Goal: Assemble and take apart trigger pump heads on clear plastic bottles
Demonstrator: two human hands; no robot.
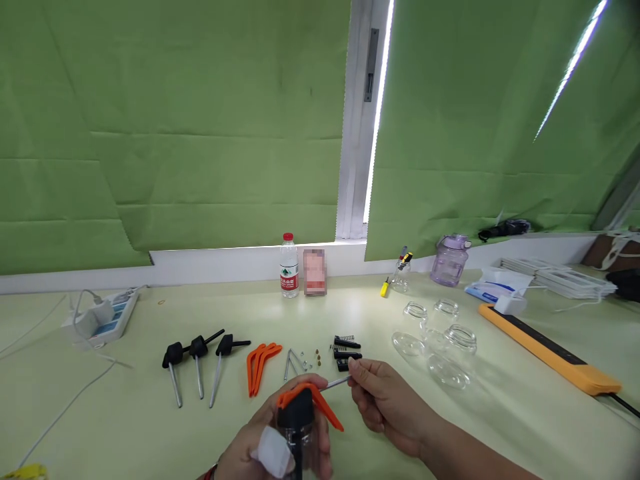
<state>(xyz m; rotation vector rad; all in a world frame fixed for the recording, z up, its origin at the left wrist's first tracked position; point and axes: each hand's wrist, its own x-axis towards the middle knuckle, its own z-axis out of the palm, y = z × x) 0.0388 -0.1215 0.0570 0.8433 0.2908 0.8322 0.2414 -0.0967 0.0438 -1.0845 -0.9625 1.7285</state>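
My left hand (pixel 250 437) is wrapped around a clear bottle (pixel 309 448) with a black top (pixel 295 410) and an orange lever (pixel 327 408) over it. A white piece (pixel 274 452) sits by my left thumb; whether it belongs to the bottle, I cannot tell. Thumb and fingers of my right hand (pixel 383 397) pinch a thin metal rod (pixel 336 383), whose far end meets the orange lever. Just beyond my hands lie loose orange levers (pixel 260 367), metal pins (pixel 289 365), small brass pieces (pixel 317 357) and black parts with springs (pixel 346 345).
Black heads with tubes (pixel 199 347) lie left. Several clear glass jars (pixel 460 339) stand right, before an orange-and-black bar (pixel 550 350). Behind are a water bottle (pixel 289 267), a pink box (pixel 315 272), a jar of screwdrivers (pixel 401 277) and a purple jug (pixel 450 261). A power strip (pixel 120 317) sits left.
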